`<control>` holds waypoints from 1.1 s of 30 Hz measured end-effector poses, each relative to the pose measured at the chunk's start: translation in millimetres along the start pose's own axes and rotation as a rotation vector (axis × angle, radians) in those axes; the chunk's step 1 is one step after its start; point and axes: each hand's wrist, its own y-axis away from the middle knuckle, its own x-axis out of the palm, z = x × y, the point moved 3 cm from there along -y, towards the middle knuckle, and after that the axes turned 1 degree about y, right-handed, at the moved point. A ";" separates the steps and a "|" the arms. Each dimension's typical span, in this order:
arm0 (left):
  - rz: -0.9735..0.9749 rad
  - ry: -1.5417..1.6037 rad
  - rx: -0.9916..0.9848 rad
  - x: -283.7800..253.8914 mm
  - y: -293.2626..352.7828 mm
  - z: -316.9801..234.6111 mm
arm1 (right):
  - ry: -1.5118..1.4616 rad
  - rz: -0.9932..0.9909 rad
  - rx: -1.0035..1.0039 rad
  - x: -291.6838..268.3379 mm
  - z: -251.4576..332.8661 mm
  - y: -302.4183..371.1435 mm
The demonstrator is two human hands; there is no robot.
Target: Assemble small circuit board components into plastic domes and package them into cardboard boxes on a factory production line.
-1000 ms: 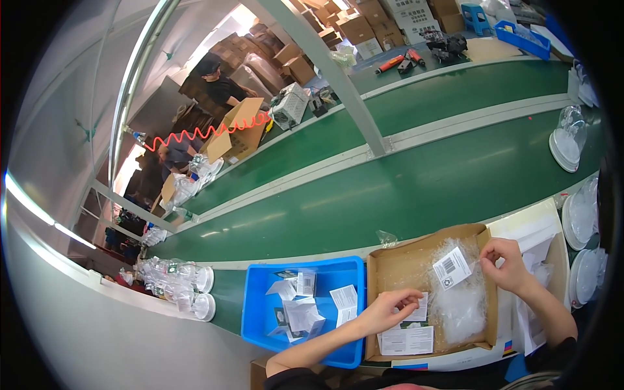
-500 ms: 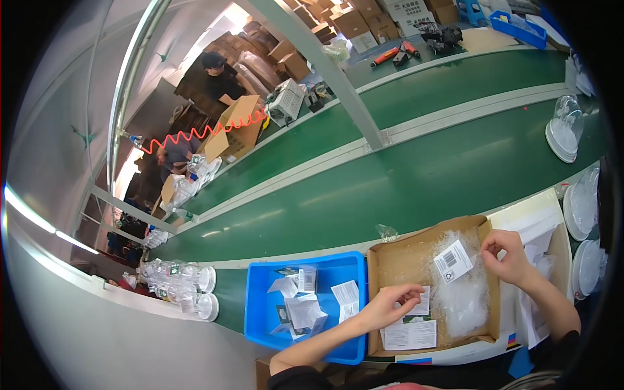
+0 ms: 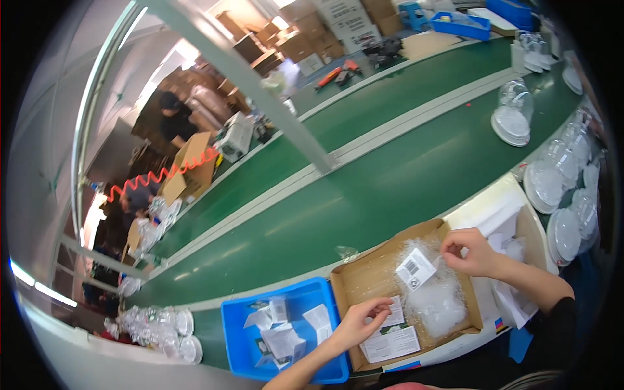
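My left hand (image 3: 363, 323) is over the left part of a shallow cardboard box (image 3: 351, 276), beside printed paper leaflets (image 3: 393, 344). Its fingers are loosely bent and apart, with nothing visible between them. At the box's right edge, my right hand (image 3: 469, 252) has thumb and forefinger pinched together. Whether a bit of thin clear film is in that pinch, I cannot make out. Just left of it lies a white barcode label (image 3: 416, 268), on top of a pile of clear plastic bags (image 3: 437, 311) in the box.
A blue bin (image 3: 229, 331) with folded leaflets stands left of the box. White papers (image 3: 510, 244) lie to its right. Clear domes on white bases (image 3: 545, 185) crowd the right side; another dome (image 3: 512, 120) stands on the green conveyor belt (image 3: 390, 195). A person (image 3: 175, 120) is across the line.
The view has turned, so the scene sits further left and more tilted. Both my hands keep nearly the same places over the box, and the label stays on the bags.
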 end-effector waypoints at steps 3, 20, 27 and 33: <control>0.009 -0.005 0.001 1.0 1.1 0.7 | -0.020 0.018 -0.035 0.4 2.6 -1.7; 0.000 -0.036 -0.029 -2.0 3.4 -9.0 | -0.012 0.065 -0.015 0.3 6.2 -1.4; -0.017 -0.051 -0.025 -1.9 -0.4 -8.1 | -0.018 0.070 -0.005 -0.9 3.4 -1.3; -0.061 0.007 0.019 0.0 3.7 14.7 | -0.043 0.058 -0.033 -0.1 4.3 -0.9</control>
